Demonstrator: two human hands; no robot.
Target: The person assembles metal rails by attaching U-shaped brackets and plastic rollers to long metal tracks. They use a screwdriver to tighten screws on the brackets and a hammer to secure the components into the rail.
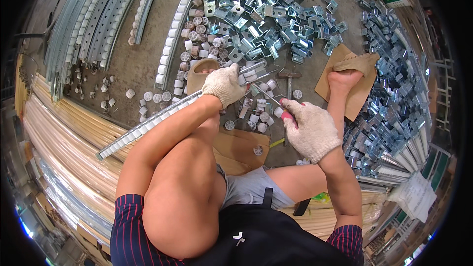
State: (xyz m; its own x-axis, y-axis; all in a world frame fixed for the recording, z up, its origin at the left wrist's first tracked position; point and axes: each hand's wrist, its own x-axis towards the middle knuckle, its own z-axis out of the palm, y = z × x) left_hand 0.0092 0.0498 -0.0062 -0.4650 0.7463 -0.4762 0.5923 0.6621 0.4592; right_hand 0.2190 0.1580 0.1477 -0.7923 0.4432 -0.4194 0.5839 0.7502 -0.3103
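Our left hand clamps the roller track; right of it, our right hand grips a thin tool.

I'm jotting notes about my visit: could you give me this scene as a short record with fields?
Left hand: gloved, gripping a metal rail set with white rollers
Right hand: gloved, holding a thin metal tool, handle mostly hidden
Floor ahead: loose white rollers, heaped metal brackets, hammer
Right side: large heap of metal pieces
Upper left: more metal rails
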